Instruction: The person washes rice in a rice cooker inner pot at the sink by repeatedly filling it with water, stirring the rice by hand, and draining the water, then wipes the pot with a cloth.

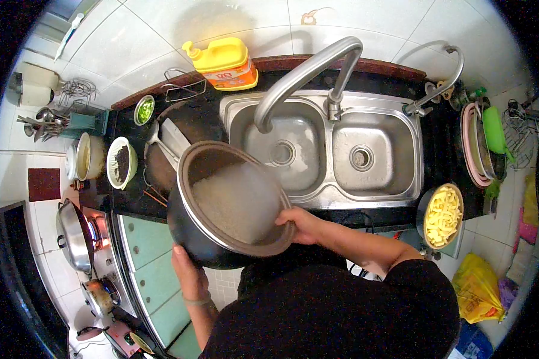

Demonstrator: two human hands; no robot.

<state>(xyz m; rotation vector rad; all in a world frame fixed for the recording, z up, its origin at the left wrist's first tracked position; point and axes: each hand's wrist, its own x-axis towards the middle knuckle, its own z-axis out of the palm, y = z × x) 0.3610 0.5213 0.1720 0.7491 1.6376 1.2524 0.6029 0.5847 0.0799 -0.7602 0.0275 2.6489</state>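
Note:
Both my hands hold a large dark cooking pot tilted in front of my body, close to the sink's front edge. My left hand presses against its lower outer wall on the left. On the other side, my right hand grips the rim, thumb over the edge. Inside lies a whitish, grainy layer that looks like rice under cloudy water. Beyond the pot is a steel double-bowl sink, with a large curved faucet over its left bowl.
A yellow jug stands behind the sink. Left on the counter are a spatula, a bowl of chopped greens and a white basket. Flame burns beneath a lidded wok. A bowl of pale cut strips sits right.

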